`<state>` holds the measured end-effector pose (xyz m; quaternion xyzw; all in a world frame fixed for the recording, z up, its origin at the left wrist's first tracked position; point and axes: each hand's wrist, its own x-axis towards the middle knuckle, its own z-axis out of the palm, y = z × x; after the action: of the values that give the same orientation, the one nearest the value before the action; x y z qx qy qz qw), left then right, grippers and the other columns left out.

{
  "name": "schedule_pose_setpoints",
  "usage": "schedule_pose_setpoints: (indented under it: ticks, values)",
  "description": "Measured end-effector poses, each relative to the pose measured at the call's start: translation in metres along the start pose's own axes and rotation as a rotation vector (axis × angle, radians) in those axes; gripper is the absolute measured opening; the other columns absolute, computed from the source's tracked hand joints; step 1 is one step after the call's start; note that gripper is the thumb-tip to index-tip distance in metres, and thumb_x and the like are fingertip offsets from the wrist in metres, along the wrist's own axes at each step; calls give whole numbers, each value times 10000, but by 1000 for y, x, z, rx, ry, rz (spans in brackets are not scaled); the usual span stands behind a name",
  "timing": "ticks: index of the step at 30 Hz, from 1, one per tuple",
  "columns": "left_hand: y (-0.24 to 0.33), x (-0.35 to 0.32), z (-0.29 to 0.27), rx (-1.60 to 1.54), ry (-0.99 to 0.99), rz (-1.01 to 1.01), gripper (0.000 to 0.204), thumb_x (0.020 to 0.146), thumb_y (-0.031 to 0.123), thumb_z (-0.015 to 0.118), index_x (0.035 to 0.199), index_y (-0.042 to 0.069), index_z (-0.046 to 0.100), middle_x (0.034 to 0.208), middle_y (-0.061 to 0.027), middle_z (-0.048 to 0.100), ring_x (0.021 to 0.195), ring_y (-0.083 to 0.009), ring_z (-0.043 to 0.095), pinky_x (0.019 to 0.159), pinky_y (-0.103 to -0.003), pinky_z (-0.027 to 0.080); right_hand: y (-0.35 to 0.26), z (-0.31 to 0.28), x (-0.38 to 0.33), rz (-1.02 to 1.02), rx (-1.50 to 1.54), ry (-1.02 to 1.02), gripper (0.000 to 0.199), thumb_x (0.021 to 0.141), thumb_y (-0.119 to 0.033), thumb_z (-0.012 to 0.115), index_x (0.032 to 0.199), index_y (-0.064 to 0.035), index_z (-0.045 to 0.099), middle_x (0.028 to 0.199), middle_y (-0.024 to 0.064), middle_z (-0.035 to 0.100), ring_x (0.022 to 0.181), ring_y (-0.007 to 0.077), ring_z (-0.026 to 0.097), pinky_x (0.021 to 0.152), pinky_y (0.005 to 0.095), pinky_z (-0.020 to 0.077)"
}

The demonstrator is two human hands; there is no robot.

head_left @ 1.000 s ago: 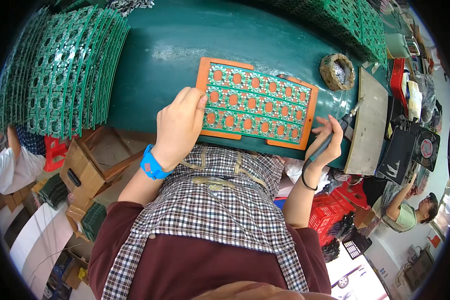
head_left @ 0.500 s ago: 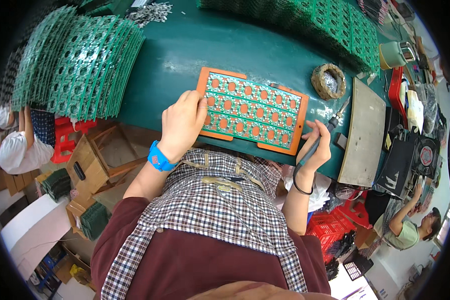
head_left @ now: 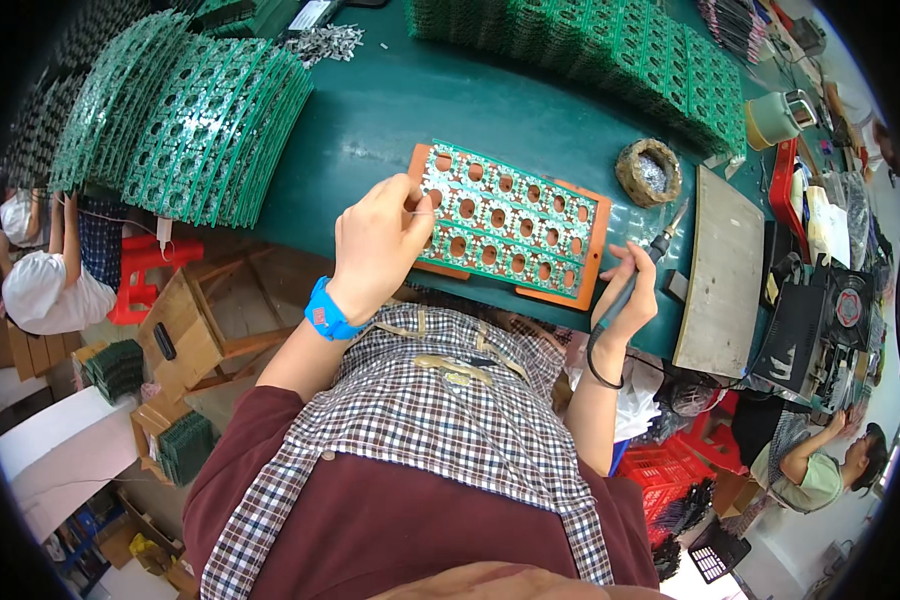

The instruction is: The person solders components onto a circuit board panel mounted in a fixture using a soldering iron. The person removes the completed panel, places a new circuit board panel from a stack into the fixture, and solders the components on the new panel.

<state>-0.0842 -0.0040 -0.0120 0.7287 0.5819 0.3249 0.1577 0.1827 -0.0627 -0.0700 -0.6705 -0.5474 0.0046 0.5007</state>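
A green circuit board panel with rows of round holes lies over an orange fixture plate. Its left end looks tilted up off the plate, while the right end rests low in it. My left hand is closed on the panel's left edge, thumb and fingers pinched together. My right hand grips a soldering iron by its handle, just right of the plate. The iron's tip points away from me, up and to the right, apart from the panel.
Stacked green panels stand at the left and far right. A rough round bowl holds silvery material. Right of the iron lies a grey board. Small metal pieces lie at the back. Other people sit left and right.
The panel's left end has risen from the fixture plate with my left hand, which moved slightly right. My right hand still holds the soldering iron in nearly the same place. The view shifted slightly.
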Motion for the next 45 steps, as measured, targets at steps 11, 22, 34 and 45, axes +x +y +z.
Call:
schedule_pose_setpoints:
  ticks: [11, 22, 34, 45]
  values:
    - [-36, -1, -1, -1164, -312, -623, 295, 782, -46, 653, 988, 49, 465, 763, -67, 657, 546, 0, 443, 426, -178, 224, 0, -5, -2, 23, -13, 1, 142, 913, -23, 542, 1035, -31, 615, 812, 102, 694, 540, 116, 602, 492, 247, 478]
    - [-16, -2, -23, -1128, -78, -385, 253, 788, -51, 644, 880, 88, 454, 767, -18, 613, 671, -48, 564, 559, -168, 416, -5, -4, -5, 19, 14, -1, 165, 935, -32, 509, 1069, -18, 604, 844, 111, 681, 551, 117, 563, 529, 250, 476]
    - [-113, -22, -155, -1123, 720, -360, 201, 819, -9, 636, 797, 125, 488, 615, 59, 466, 412, -4, 310, 360, -188, 190, -1, -8, -11, 46, 73, 10, 167, 951, -58, 499, 1085, -33, 594, 818, 111, 666, 530, 105, 526, 496, 245, 440]
    - [-149, -15, -127, -1224, 1125, -441, 182, 830, -12, 653, 824, 83, 498, 674, -14, 534, 466, -74, 447, 383, -203, 293, -29, -20, 24, -6, 133, 25, 161, 936, -29, 497, 1061, -7, 595, 891, 121, 683, 549, 107, 551, 538, 239, 462]
